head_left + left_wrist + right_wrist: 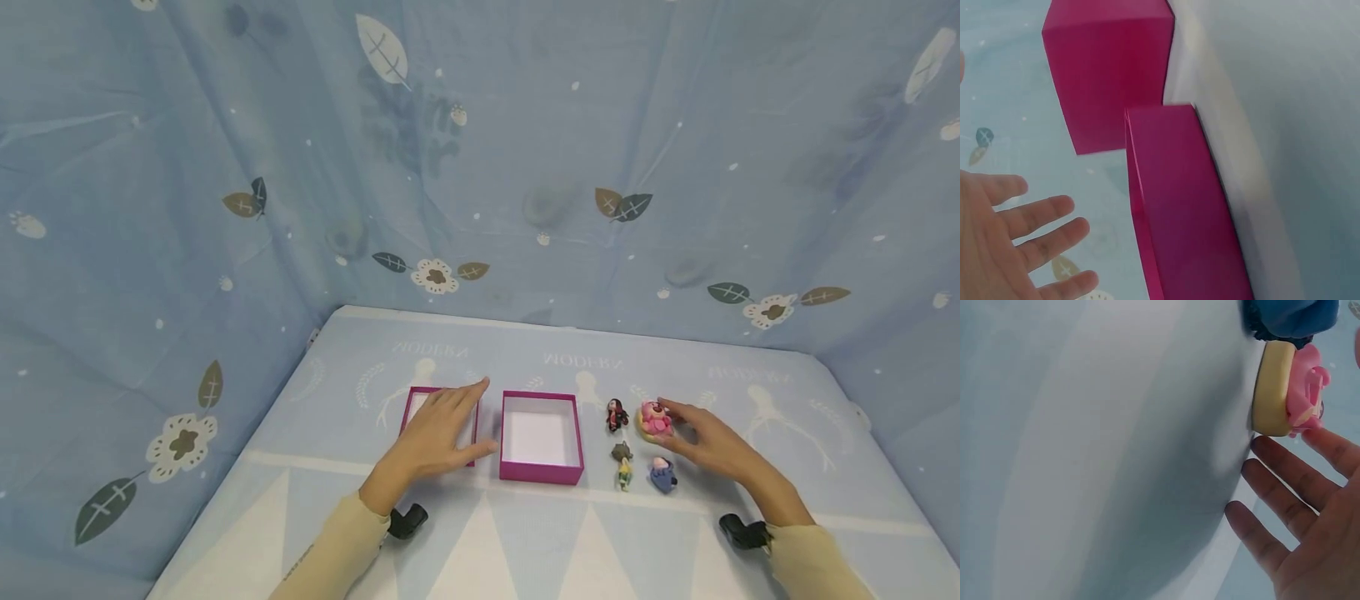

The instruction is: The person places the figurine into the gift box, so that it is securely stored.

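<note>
My right hand [708,442] reaches round a pink bear figurine [654,418] on a yellow base, thumb and forefinger at either side. In the right wrist view its fingers are spread and fairly straight, with the forefinger touching or almost touching the bear's edge. A blue-purple figurine [663,476] lies just in front. To the left are a dark figurine with red parts [617,414] and a yellow-green one with a brownish top [623,468]. My left hand [442,429], fingers extended and holding nothing, hovers over a shallow magenta box or lid [1191,206], partly hiding it.
A deeper magenta box [540,474] with a white inside stands open between the hands, left of the figurines. The table cover [480,546] is pale blue with white triangles. A blue patterned curtain [495,167] hangs behind and at the sides.
</note>
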`<state>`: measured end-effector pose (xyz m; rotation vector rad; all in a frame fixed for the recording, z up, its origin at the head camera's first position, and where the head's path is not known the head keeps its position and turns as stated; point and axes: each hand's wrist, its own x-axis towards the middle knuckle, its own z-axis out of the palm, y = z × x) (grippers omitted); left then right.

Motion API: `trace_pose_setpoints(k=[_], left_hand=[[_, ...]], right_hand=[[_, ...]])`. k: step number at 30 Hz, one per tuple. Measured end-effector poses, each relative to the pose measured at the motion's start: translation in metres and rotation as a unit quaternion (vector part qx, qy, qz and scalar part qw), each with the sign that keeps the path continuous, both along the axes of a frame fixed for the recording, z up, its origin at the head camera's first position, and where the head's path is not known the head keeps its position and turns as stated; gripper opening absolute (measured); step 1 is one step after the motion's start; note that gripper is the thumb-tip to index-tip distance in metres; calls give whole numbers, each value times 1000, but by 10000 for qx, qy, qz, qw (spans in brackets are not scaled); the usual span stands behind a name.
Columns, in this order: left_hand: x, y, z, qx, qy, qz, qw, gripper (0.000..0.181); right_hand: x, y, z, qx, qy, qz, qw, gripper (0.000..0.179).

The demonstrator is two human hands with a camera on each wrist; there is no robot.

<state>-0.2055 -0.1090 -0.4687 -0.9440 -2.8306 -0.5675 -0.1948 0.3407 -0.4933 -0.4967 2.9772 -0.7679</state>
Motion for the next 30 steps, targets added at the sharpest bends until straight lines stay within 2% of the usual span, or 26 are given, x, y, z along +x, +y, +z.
trace_pose_setpoints(k=[6, 11, 17, 25, 30], left_hand=[[2, 9, -6, -27, -316, -55, 9995, 104], [2, 11, -12, 79, -294, -171, 9994, 107], [5, 15, -18, 154, -350, -256, 9989, 108], [6, 19, -23, 36, 32, -421, 9991, 108], [5, 21, -25, 17, 102, -408, 9991, 105]], right_hand=[[-1, -1, -3, 178, -97, -78, 9998, 78], [-3, -4, -6, 234, 19, -127, 9996, 76], [-3, -4, -11, 61, 289, -99, 9995, 73], [-6, -1, -16, -117, 372, 2, 9992, 66], [-9, -1, -16, -175, 324, -19, 9993, 67]])
